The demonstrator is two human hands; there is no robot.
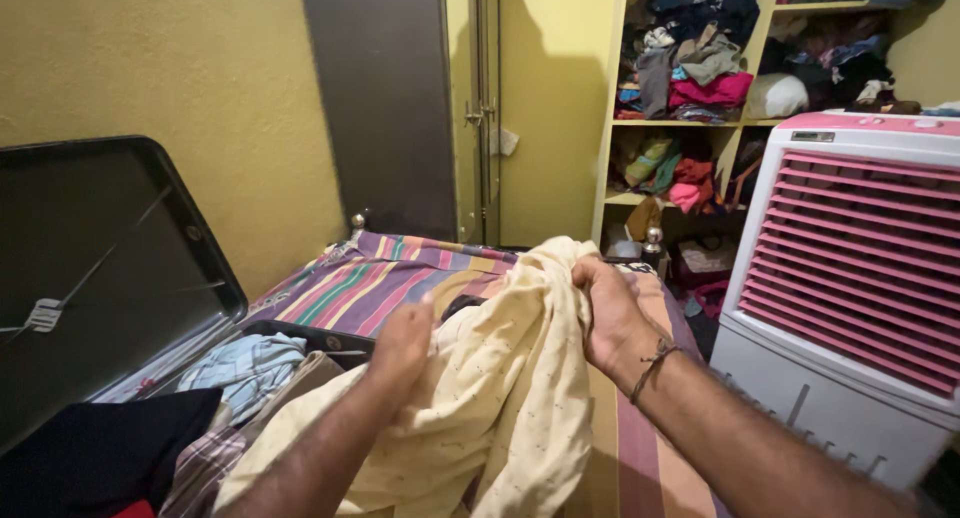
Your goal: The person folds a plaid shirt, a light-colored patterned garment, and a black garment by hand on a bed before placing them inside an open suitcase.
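A pale yellow garment [500,388] with small dark specks hangs bunched between both my hands, above a bed with a striped sheet [350,278]. My left hand [402,346] grips a fold of the cloth at its left side. My right hand [605,313], with a thread band at the wrist, clutches the upper edge of the same cloth, higher and further right. The lower part of the garment drapes down over the bed and towards me.
An open black suitcase [110,268] lies at the left, its lid upright against the yellow wall, with folded clothes [245,368] inside. A pink and white air cooler [850,278] stands close on the right. Shelves [720,78] stuffed with clothes and a grey door [385,98] are behind.
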